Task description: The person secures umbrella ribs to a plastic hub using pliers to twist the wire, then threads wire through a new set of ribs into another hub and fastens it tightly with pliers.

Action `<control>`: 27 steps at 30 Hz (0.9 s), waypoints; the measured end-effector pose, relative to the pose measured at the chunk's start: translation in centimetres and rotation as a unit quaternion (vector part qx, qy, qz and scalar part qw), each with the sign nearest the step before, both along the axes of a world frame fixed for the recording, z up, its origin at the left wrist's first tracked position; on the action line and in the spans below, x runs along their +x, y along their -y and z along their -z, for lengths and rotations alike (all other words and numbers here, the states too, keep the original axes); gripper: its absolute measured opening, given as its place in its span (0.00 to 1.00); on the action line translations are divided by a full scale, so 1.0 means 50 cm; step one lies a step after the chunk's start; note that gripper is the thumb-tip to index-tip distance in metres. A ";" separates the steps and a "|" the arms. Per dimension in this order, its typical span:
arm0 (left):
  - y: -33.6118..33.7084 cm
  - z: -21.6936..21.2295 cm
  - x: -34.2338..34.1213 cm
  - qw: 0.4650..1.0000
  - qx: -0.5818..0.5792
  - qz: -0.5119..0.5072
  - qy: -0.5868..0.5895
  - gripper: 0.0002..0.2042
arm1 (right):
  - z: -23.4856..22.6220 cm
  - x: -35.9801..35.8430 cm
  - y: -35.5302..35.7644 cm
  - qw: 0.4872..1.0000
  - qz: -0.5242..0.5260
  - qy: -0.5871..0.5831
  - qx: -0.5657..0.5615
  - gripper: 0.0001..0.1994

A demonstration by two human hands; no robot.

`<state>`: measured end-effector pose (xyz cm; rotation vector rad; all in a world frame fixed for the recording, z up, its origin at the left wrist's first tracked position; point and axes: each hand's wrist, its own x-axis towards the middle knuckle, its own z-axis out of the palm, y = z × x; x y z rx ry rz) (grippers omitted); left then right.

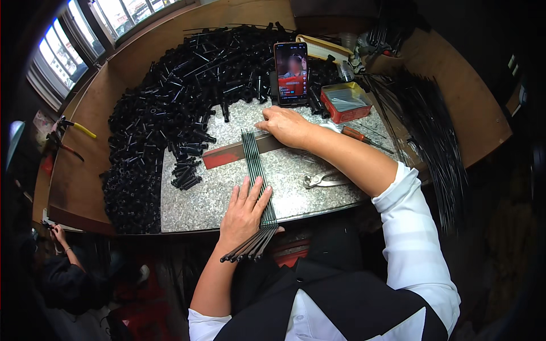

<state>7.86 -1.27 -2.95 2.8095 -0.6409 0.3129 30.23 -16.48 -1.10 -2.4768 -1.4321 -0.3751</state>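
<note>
Several thin dark rods (254, 159) lie side by side over a flat bar (223, 156), which is reddish at its left end. My left hand (242, 213) lies across the rods near the table's front edge, fingers over them and thumb showing at their right side. Past that hand, thicker black rod ends (247, 250) fan out beyond the edge. At the bar's right part, my right hand (287, 126) is closed, fingers curled down over the bar; their tips are partly hidden. Pliers (324, 179) rest on the speckled tabletop (193, 207), below my right forearm.
A large heap of black tubular parts (153, 113) covers the left and back. A lit phone (291, 74) stands upright beside a red tin (347, 102) of thin pieces. An orange-handled tool (355, 134) lies nearby. Long black strands (435, 153) hang at right. Another person's hand (58, 233) shows at lower left.
</note>
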 end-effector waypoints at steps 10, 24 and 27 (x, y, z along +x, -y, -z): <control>-0.001 0.005 0.001 1.000 0.003 0.001 -0.003 0.46 | 0.002 0.002 0.001 1.000 0.000 -0.003 -0.001 0.12; -0.002 -0.001 -0.001 1.000 0.001 0.000 -0.002 0.45 | 0.000 -0.004 -0.008 1.000 -0.008 0.001 0.000 0.11; 0.000 -0.002 0.000 1.000 0.003 0.000 -0.004 0.45 | -0.003 -0.007 -0.009 1.000 -0.014 0.001 0.014 0.12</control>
